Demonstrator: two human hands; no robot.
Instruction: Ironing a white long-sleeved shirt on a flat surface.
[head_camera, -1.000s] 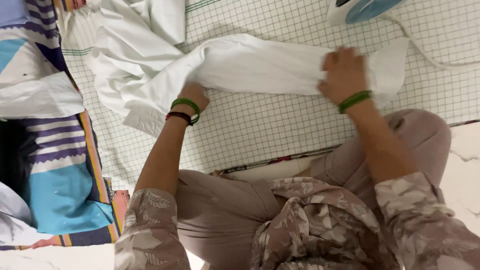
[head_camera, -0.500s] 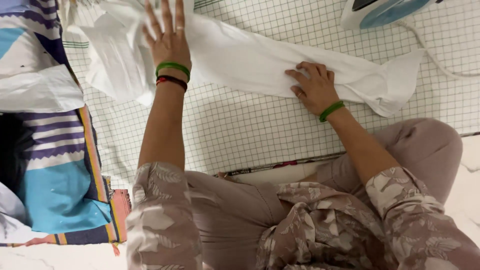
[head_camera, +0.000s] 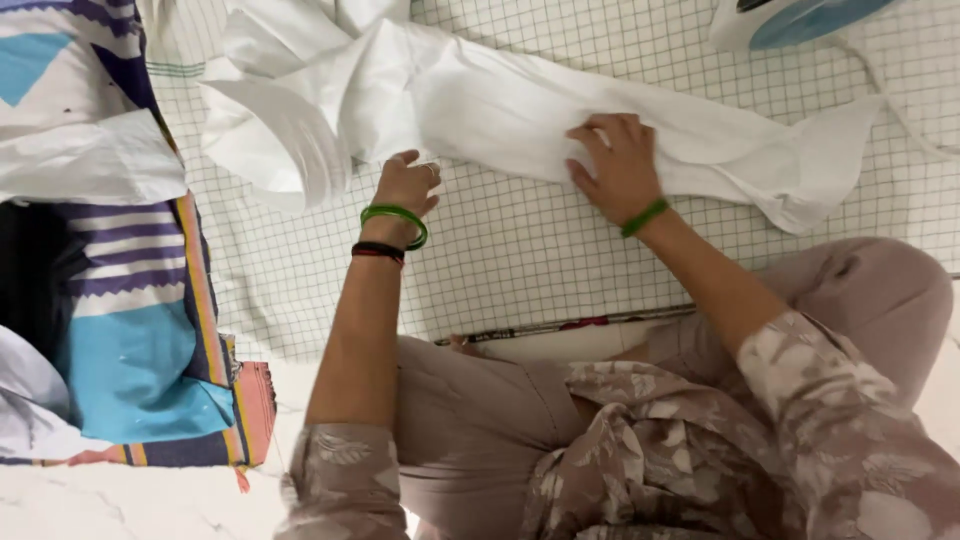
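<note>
The work in hand is the laying out and smoothing of a white garment (head_camera: 520, 110) on a checked sheet (head_camera: 520, 260) that covers the floor, where the person sits. The garment lies as a long folded band across the upper part of the view, bunched at its left end and running out to a loose corner at the right.

The right hand (head_camera: 618, 165) lies flat on the middle of the band, fingers spread and open, and it presses the cloth down; it grips nothing. The left hand (head_camera: 405, 185) is at the lower edge of the garment, near the bunched part. Its fingers are curled, and it seems to pinch the cloth edge, but I cannot tell surely if it holds the cloth or only touches it. On the left wrist there is a green bangle (head_camera: 395, 222).

At the top right an iron (head_camera: 790, 18) with a blue part stands just beyond the garment, apart from both hands. At the left a striped cloth (head_camera: 130, 300) lies beside the sheet.

In my judgement the step is the flattening before pressing. The next move calls for the bunched left end to be pulled straight while the right hand keeps the middle in place, so that no crease is folded in.
</note>
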